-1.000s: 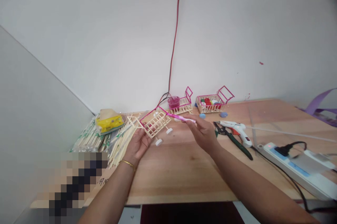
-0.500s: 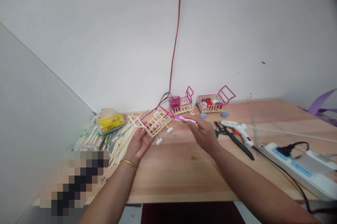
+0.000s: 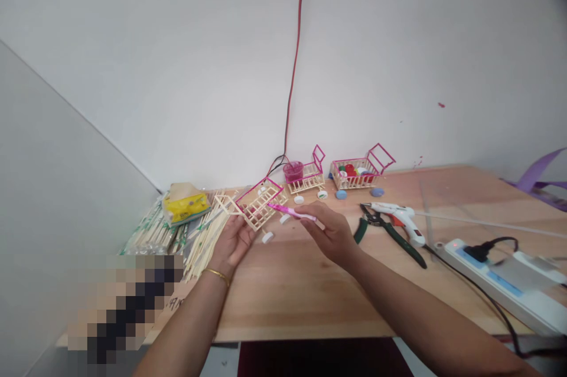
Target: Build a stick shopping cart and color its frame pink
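Observation:
My left hand holds a small cart built of pale sticks, with a pink-painted top rim and white wheels, tilted above the wooden table. My right hand pinches a pink brush. Its tip rests against the right side of the cart's basket.
Two more stick carts stand by the wall, one with a pink cup, one with coloured caps. Bundles of sticks and a yellow packet lie left. Pliers, glue gun and power strip lie right.
My right hand has drawn left and slightly toward me, and the brush tip has dropped from the cart's top rim to the side of its basket.

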Demonstrator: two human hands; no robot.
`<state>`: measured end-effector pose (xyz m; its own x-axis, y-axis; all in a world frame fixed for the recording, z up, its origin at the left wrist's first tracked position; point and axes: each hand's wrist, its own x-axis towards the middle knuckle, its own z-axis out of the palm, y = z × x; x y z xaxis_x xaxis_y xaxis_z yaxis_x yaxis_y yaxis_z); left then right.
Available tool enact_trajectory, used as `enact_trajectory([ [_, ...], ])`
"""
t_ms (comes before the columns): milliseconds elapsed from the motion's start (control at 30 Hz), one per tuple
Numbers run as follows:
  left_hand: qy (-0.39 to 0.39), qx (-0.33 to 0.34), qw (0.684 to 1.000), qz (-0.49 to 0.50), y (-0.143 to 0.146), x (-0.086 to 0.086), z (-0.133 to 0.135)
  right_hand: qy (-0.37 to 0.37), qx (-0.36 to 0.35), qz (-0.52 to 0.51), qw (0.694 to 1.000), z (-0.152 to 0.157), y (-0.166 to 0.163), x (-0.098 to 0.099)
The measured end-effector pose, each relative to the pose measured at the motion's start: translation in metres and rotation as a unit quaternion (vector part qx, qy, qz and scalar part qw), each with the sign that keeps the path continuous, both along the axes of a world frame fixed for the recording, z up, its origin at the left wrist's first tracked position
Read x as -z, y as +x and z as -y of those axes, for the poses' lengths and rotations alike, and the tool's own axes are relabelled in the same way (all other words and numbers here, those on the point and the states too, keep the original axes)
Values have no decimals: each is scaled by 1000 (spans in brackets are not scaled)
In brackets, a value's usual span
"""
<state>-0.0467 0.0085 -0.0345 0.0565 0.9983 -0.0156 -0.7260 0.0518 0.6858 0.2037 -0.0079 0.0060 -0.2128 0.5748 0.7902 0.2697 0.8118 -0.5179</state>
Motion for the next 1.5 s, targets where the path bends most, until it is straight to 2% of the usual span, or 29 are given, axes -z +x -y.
enact_trajectory([
  [233,-6,-2,1000,2,2,-4,3,-24,62,-12,998,-6,10,-1],
  [500,4,6,1000,-2,2,-4,2,22,-1,12,1000,3,-4,-2],
  [600,7,7,1000,-5,1,-2,2,22,-4,21,1000,4,-4,-2],
  [933,42,-24,998,-37,2,-8,5,5,88,10,996,-6,11,-2],
  [1267,60,-65,994,-71,1,-12,6,25,-6,31,999,3,2,0],
  [1500,63,-63,993,-73,0,-10,6,22,9,24,999,3,1,-1],
])
